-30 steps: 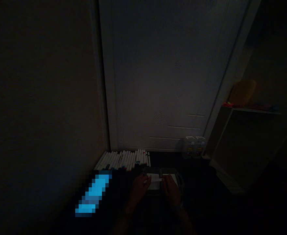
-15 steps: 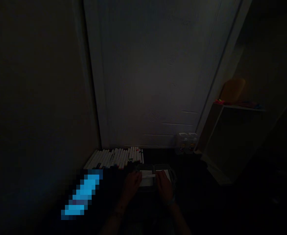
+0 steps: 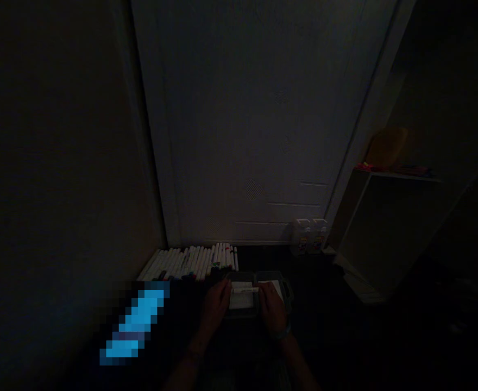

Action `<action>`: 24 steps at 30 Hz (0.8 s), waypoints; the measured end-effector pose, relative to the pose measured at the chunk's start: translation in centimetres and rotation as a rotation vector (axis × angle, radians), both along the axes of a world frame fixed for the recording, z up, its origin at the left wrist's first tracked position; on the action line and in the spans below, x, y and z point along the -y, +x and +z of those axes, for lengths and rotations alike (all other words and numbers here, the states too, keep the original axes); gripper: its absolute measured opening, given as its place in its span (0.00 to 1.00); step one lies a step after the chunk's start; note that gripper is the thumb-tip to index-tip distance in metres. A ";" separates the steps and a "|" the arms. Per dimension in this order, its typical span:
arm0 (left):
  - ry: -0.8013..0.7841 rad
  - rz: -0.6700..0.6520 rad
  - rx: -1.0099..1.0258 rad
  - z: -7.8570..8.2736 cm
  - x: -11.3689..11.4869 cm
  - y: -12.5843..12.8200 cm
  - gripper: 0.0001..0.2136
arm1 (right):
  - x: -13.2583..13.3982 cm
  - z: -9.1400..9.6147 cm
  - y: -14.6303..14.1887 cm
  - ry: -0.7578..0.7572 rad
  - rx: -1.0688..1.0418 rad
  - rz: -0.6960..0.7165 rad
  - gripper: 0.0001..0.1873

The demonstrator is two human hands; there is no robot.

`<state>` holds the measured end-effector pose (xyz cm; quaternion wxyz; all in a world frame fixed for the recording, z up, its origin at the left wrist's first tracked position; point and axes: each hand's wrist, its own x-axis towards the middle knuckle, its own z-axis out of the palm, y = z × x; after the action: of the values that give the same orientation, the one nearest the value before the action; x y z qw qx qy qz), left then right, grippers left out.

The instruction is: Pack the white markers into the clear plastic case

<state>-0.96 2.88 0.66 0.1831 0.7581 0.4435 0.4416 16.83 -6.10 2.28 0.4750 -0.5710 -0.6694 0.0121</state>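
In the dim head view I see a white marker (image 3: 245, 290) lying level between my two hands. My right hand (image 3: 273, 310) is closed around its right end. The fingers of my left hand (image 3: 217, 305) are curled at its left end; the dark partly hides their grip. Just beneath is an open clear plastic case (image 3: 256, 314) with two halves. White paper (image 3: 241, 301) lies in the left half, and another white sheet (image 3: 277, 285) shows in the right half, partly behind my right hand.
A row of several white markers (image 3: 190, 262) lies along the back left. Two clear containers (image 3: 308, 237) stand by the back wall. To the right is a shelf unit (image 3: 385, 228) with an orange object (image 3: 388, 146) on top. A pixelated bright blue patch (image 3: 135, 323) is at lower left.
My left hand has shifted slightly left, baring more of the marker's left end. The marker's left end has risen a little. My right hand stays about where it was.
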 end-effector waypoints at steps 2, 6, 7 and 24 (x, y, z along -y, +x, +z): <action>-0.007 0.019 0.025 -0.1 -0.1 -0.1 0.16 | -0.1 -0.1 0.1 0.002 -0.008 -0.003 0.15; -0.013 0.011 0.063 0.3 0.0 -0.1 0.15 | 0.0 -0.2 0.1 -0.009 -0.029 -0.002 0.14; -0.008 0.020 0.070 0.3 0.1 -0.1 0.15 | 0.0 -0.1 0.1 -0.008 -0.039 -0.002 0.14; 0.003 -0.007 0.013 0.1 -0.1 -0.2 0.17 | -0.1 -0.2 0.1 0.003 -0.172 -0.005 0.13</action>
<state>-1.19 2.95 0.79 0.1865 0.7569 0.4392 0.4465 16.97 -5.96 2.06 0.5319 -0.5687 -0.6246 0.0590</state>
